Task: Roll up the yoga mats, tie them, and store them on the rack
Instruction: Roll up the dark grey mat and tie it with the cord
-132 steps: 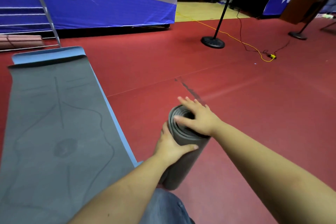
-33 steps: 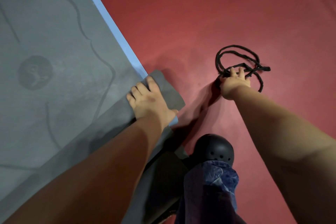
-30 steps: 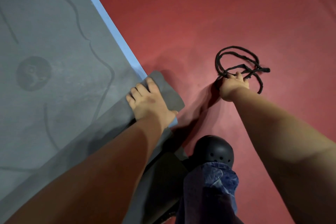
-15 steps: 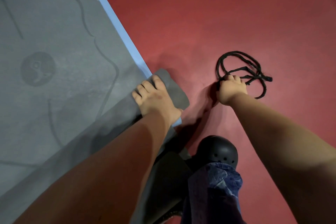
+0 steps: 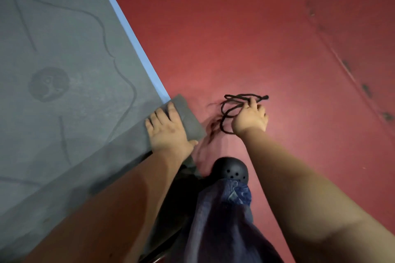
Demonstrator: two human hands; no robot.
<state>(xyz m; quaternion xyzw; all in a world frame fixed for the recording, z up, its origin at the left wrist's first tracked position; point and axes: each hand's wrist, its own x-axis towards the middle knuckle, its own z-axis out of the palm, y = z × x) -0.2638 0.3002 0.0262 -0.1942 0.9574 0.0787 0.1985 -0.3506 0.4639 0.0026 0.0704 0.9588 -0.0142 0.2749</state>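
A rolled grey yoga mat (image 5: pixel 188 119) lies across the near end of a flat grey mat with a blue edge (image 5: pixel 64 53). My left hand (image 5: pixel 168 132) presses flat on the roll's right end, fingers fairly straight. To its right, my right hand (image 5: pixel 251 118) grips a black cord (image 5: pixel 233 104), lifted off the red floor with its loops dangling and blurred. The rest of the roll is hidden under my left forearm.
Red floor (image 5: pixel 256 38) stretches right and ahead. My knee in blue jeans with a black knee pad (image 5: pixel 232 170) sits between my arms. A seam with dark marks (image 5: pixel 352 74) runs across the floor at the right.
My right hand closed on the cord that lay on the floor and has lifted it. Earlier the roll stood upright between both hands; now it lies flat under my left hand.
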